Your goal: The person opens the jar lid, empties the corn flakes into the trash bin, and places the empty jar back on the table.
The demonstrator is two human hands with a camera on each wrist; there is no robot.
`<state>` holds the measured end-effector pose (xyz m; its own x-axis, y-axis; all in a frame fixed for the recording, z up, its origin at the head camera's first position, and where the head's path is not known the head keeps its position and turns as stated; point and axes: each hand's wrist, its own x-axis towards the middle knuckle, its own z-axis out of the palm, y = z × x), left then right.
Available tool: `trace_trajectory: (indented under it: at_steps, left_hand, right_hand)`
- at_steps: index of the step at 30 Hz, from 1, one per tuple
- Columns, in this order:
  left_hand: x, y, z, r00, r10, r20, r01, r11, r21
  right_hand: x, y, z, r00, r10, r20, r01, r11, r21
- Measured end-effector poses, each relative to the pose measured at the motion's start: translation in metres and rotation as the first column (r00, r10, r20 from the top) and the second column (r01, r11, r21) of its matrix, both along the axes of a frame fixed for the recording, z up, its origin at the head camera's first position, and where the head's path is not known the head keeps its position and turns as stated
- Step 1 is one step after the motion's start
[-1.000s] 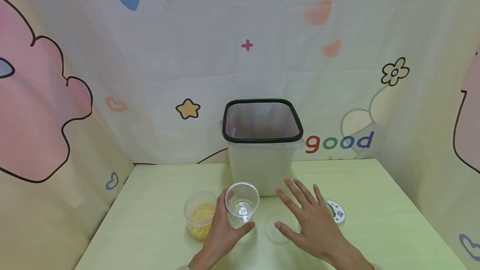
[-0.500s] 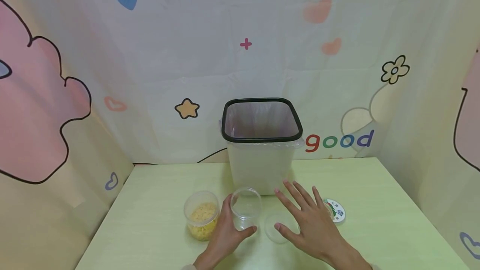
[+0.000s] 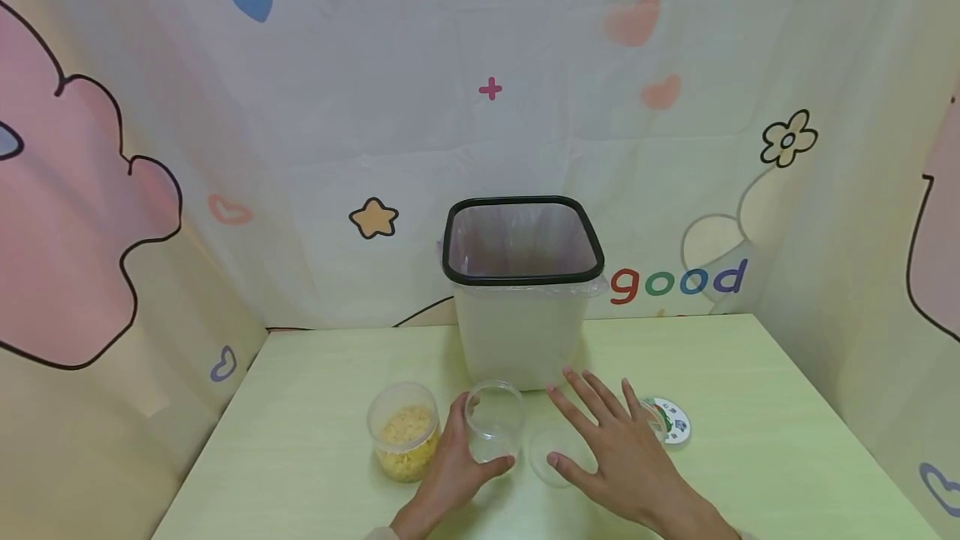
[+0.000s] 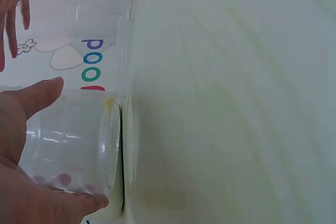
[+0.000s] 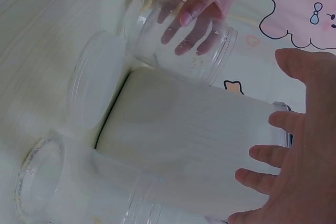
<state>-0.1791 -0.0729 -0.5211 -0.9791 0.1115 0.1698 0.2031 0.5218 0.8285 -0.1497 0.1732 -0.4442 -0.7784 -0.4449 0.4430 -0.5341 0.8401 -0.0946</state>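
My left hand (image 3: 453, 465) holds a clear plastic jar (image 3: 493, 423) by its side, thumb in front and fingers around the back. In the left wrist view the jar (image 4: 68, 140) has its base close to the table surface and a small yellowish mark near the bottom. My right hand (image 3: 626, 461) hovers with fingers spread, holding nothing. Beneath it lies a translucent round lid (image 3: 551, 461). Another clear jar (image 5: 89, 182) stands beyond that lid, mostly hidden behind the right hand in the head view. Left of my left hand stands a jar of yellow crumbs (image 3: 405, 440).
A pale bin (image 3: 517, 332) with a black rim and plastic liner stands at the back of the table, behind the held jar. A white printed disc (image 3: 677, 423) lies right of the right hand. Printed cloth (image 3: 337, 123) encloses the table's back and sides.
The left hand has lowered the clear jar toward the table and shifted it slightly right; its mouth no longer tips toward the camera as much. The right hand has barely moved.
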Motion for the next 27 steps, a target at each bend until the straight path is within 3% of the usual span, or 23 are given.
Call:
trace_trajectory:
  at_steps: [20,27]
  left_hand:
    - [-0.003,-0.005,-0.011,0.999,-0.021,0.023,0.023,0.998,-0.053]
    - [-0.004,-0.005,-0.007,0.999,-0.041,0.01,0.041,0.999,-0.002]
  right_hand:
    - [0.004,-0.003,-0.007,0.999,0.023,-0.038,-0.023,1.0,-0.009]
    - [0.004,-0.004,-0.002,0.999,0.023,-0.035,-0.023,1.0,-0.002]
